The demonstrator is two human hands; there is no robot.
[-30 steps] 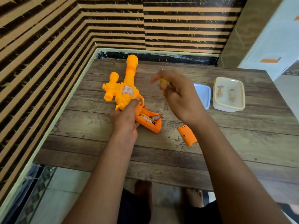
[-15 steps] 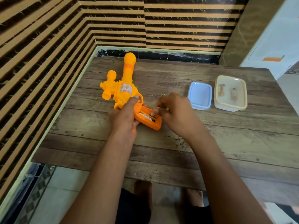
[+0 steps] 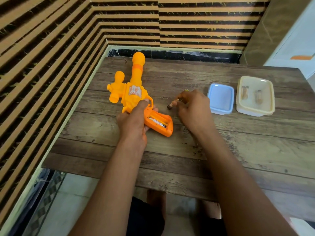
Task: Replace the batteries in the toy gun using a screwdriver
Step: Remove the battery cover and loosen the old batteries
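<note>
The orange toy gun (image 3: 134,92) lies on the wooden table (image 3: 255,142), barrel pointing away from me. My left hand (image 3: 133,123) grips it at the handle. The handle's battery compartment is open and one battery (image 3: 157,122) lies inside. To the right of the gun, my right hand (image 3: 194,109) hovers just above the table and pinches a second battery (image 3: 171,105) in its fingertips. A yellow tip (image 3: 186,90) pokes out behind the right hand's fingers; it looks like the screwdriver. The compartment cover is hidden.
A light blue lid (image 3: 220,98) lies right of my right hand. Beside it stands a cream container (image 3: 255,112) with small items inside. Striped walls close off the left and far sides of the table. The table's near edge is by my legs.
My right hand dropped to the open compartment, then drew away to the right with a battery in its fingers. The orange cover, seen earlier on the table, is now behind my right arm.
</note>
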